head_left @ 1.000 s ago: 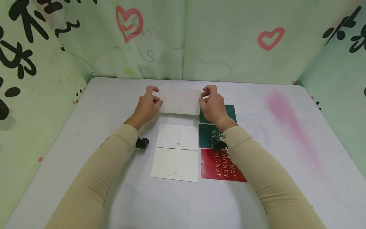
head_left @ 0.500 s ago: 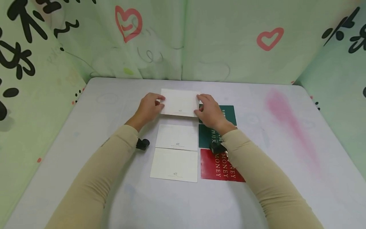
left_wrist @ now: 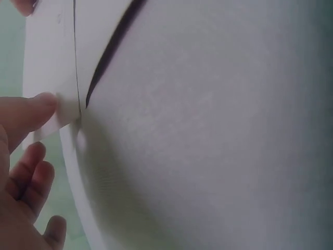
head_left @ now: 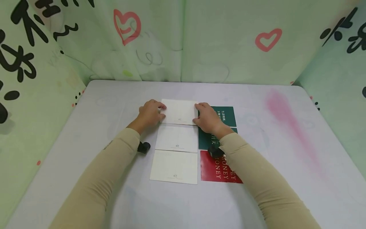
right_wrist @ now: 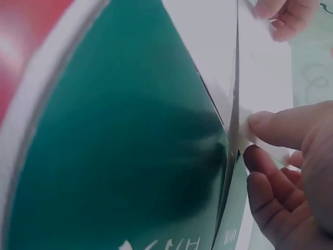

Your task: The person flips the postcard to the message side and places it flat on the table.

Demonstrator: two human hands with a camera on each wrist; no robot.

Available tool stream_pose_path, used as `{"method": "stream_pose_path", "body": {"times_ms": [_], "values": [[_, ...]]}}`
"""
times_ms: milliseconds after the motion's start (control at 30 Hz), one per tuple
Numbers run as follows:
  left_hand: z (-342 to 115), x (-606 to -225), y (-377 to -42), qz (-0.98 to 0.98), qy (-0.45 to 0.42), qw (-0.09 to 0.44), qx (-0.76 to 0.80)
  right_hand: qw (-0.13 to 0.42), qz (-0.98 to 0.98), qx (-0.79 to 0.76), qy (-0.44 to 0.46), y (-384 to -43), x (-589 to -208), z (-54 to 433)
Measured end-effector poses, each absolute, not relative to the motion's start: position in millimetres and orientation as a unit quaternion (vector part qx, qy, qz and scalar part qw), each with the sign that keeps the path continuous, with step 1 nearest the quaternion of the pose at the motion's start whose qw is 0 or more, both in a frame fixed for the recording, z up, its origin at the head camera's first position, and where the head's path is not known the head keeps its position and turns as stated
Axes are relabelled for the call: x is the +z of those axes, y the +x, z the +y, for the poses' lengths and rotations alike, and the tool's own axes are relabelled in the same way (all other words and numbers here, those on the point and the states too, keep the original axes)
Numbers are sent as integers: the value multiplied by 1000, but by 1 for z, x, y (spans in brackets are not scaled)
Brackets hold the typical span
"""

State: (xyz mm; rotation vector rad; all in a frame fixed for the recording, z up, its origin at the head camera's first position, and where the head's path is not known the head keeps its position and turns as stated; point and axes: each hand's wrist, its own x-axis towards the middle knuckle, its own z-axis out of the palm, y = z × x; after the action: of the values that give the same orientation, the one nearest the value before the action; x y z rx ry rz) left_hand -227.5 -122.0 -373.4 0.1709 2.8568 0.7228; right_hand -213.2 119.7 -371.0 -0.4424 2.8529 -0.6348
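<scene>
Both hands are at the farthest white card (head_left: 180, 112), a plain rectangle with a small printed mark near its lower edge. My left hand (head_left: 150, 115) pinches its left edge, thumb on the upper face in the left wrist view. At the right edge my right hand (head_left: 210, 120) pinches it the same way, the thumb (right_wrist: 278, 127) on top and other fingers beneath. The card's near edge meets a second white card (head_left: 177, 137). Below that lies a third white card (head_left: 173, 165), completing a column.
Right of the column lie a far green card (head_left: 227, 115), another green card (head_left: 204, 140) and a red card (head_left: 210, 165) reading MONEY, each partly covered by my right hand or arm. A white table (head_left: 114, 190) bears everything; green cloth walls (head_left: 223, 57) enclose its back and sides.
The held white card came down toward me, from above the table with a gap to flush against the middle white card. Both hands moved nearer with it.
</scene>
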Motion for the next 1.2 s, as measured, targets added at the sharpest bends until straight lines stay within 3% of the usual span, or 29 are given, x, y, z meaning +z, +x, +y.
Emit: {"method": "stream_pose_path", "body": {"times_ms": [667, 1200], "values": [[-123, -379, -223, 967, 66, 120, 216, 89, 974, -120, -169, -210, -373, 115], [-122, -377, -221, 965, 79, 137, 208, 96, 974, -131, -159, -211, -375, 114]]}}
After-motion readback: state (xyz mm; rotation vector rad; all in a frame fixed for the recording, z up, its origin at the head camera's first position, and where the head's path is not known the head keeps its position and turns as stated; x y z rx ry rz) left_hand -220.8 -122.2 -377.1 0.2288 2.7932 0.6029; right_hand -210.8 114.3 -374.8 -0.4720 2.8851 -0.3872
